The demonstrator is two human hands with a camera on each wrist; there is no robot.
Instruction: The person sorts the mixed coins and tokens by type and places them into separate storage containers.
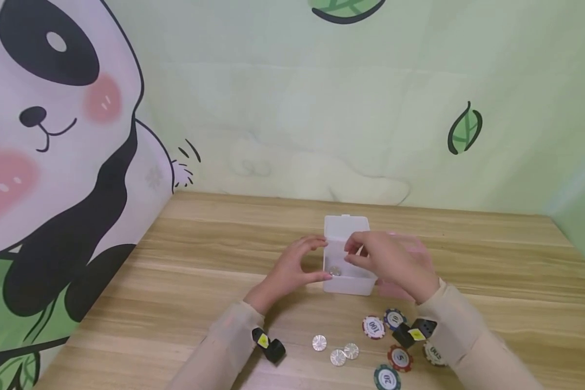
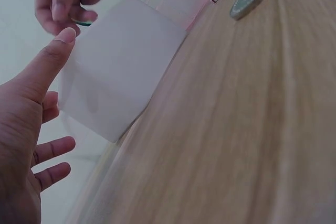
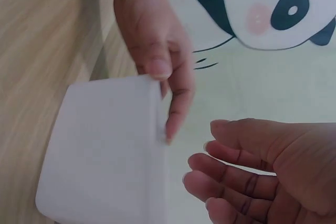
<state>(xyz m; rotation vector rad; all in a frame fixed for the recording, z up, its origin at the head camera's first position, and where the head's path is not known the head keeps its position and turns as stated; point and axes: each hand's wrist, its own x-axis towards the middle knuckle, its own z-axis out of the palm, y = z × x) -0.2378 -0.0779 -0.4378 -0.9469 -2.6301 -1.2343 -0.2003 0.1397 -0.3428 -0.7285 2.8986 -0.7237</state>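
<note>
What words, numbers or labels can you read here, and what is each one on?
"100" on the white-and-red chip
"10" on the blue chip
"5" on the red chip
"20" on the green chip
Too unclear to read surely: the chip beside the right sleeve
Too small to read: silver coins, yellow wrist tags

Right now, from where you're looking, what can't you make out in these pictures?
- Pink object: partly hidden by the right hand and forearm, head view.
- Cream chip: partly covered by the right sleeve, head view.
- Green chip: cut off by the head view's bottom edge.
- Silver discs: markings too small to read, head view.
- White box: its inside is hidden by its own wall, left wrist view.
</note>
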